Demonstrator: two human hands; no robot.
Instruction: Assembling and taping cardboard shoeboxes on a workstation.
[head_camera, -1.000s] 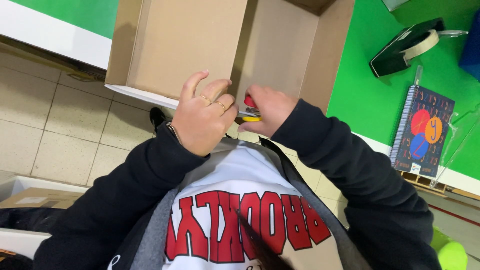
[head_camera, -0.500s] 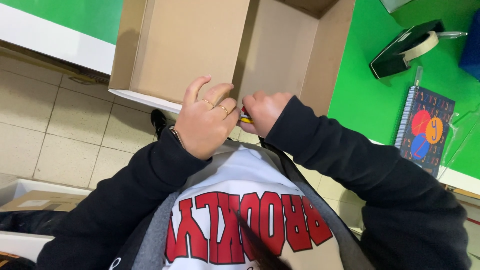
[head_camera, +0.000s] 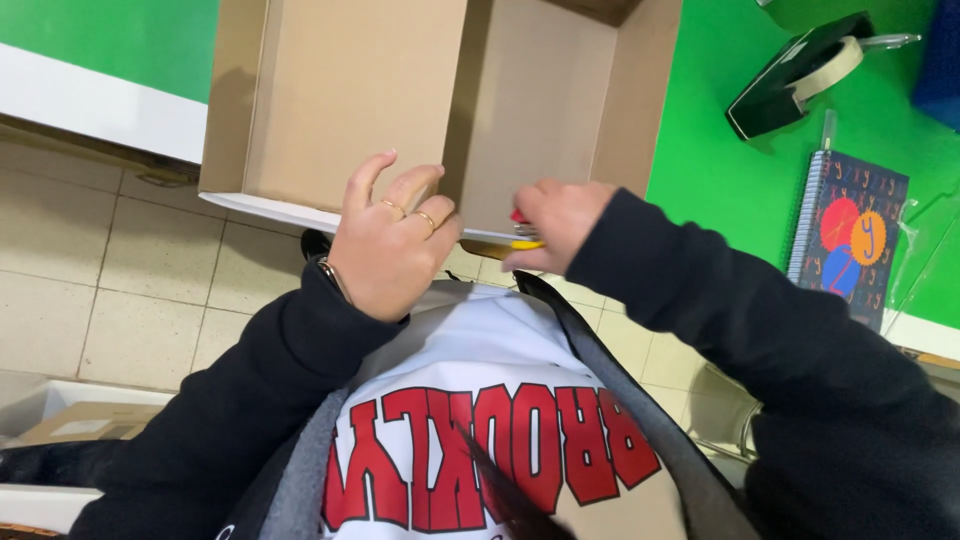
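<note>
Open cardboard box (head_camera: 400, 110) sits at the near edge of the green tabletop (head_camera: 720, 160), its front flap hanging out past that edge over the tiled floor (head_camera: 110, 280). Left hand (head_camera: 390, 250) rests on the flap's white near edge, approx. mid-box, fingers half curled w/ tips up against the inner wall; its grip closes on nothing I can see, just presses on the cardboard. Right hand (head_camera: 560, 225) is just beside it, to the right, at the same edge; its grip is closed around a small red-and-yellow tool (head_camera: 523, 232), only the tip poking out towards the left hand, touching or almost touching the box edge, can't tell which. What sort of tool it is, can't tell either. The two hands are near but apart, w/ a short bare stretch of box edge between them. Inside the box: bare floor and walls, plenty of room. Right of the box the tabletop has an open green strip, then a black tape dispenser (head_camera: 800, 75) farther back and a spiral notebook (head_camera: 850, 235) w/ a dark patterned cover near the tabletop's front edge, both well apart from the hands. Low left, on the floor side, corner of a white tray (head_camera: 60, 470) w/ cardboard in it.
</note>
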